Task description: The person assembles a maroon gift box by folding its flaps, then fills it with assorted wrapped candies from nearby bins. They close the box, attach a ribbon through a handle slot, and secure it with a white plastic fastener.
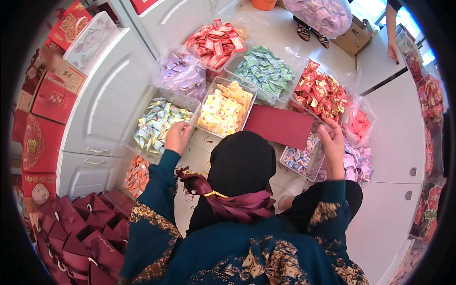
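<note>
My left hand (179, 137) is curled at the right edge of a clear bin of blue-green and yellow wrapped candies (156, 123). Whether anything sits between its fingers is hidden. On the other side, my right hand (333, 151) is raised with bent fingers by the lower edge of a bin of red and gold wrapped candies (320, 89); its grip is unclear. Just left of it, a dark red flat card (279, 124) rests across a smaller bin of blue-striped pieces (299, 155). A bundle of maroon ribbons (238, 205) with gold cord lies over my lap.
Bins of yellow packets (228, 107), green packets (265, 69) and red packets (215, 44) stand ahead, beside a bag of purple packets (181, 71). Maroon gift boxes (78, 235) crowd the lower left. White cabinets (103, 96) flank me. Another person's hand (393, 51) shows upper right.
</note>
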The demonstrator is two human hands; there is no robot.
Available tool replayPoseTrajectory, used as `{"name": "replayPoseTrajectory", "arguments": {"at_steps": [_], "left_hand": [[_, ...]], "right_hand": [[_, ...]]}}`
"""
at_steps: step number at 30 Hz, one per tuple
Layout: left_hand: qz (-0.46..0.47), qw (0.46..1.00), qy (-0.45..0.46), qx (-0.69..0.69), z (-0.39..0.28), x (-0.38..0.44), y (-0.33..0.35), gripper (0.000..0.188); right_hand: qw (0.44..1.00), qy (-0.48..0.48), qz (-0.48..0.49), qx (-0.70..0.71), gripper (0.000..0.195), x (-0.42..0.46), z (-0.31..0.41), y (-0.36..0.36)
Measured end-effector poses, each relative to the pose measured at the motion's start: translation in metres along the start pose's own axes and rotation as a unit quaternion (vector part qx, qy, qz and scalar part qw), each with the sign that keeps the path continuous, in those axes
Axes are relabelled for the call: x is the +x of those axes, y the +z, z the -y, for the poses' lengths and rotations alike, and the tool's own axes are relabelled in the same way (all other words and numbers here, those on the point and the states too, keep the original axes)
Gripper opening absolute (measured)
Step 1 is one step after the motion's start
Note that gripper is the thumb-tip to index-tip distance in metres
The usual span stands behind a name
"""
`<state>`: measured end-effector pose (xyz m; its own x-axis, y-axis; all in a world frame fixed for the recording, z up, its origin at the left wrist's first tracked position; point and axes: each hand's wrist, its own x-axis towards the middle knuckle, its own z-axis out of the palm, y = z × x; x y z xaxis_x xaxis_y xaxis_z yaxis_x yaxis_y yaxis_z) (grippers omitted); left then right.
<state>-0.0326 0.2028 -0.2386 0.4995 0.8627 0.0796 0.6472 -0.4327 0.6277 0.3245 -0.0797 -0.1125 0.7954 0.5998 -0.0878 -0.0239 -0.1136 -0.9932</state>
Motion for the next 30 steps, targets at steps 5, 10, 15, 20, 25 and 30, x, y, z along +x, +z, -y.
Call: {"name": "replayPoseTrajectory", "arguments": {"at_steps": [5,10,15,20,25,30], "left_hand": [[0.178,0.862,-0.283,-0.382,0.003,-0.009,0.086,0.03],[0.144,0.715,-0.467,-0.5,0.002,-0.007,0.119,0.036],[0.116,0.734,-0.444,-0.5,-0.03,0.012,0.122,0.029],[0.125,0.731,-0.449,-0.498,-0.013,0.018,0.127,0.029],[0.367,0.724,-0.319,-0.488,0.001,0.004,0.116,0.046],[0.445,0.704,-0.126,-0.538,0.0,0.004,0.123,0.051]], "right_hand": [[0.952,0.063,-0.204,-0.218,0.053,0.052,-0.125,-0.016],[0.97,0.198,-0.128,-0.062,0.05,0.048,-0.172,-0.013],[0.974,0.182,-0.098,-0.088,0.033,0.046,-0.177,-0.002],[0.972,0.176,-0.086,-0.128,0.029,0.05,-0.122,-0.009],[0.976,0.125,-0.043,-0.174,0.037,0.046,-0.057,-0.027],[0.996,0.083,-0.006,-0.025,0.039,0.021,0.025,-0.044]]}}
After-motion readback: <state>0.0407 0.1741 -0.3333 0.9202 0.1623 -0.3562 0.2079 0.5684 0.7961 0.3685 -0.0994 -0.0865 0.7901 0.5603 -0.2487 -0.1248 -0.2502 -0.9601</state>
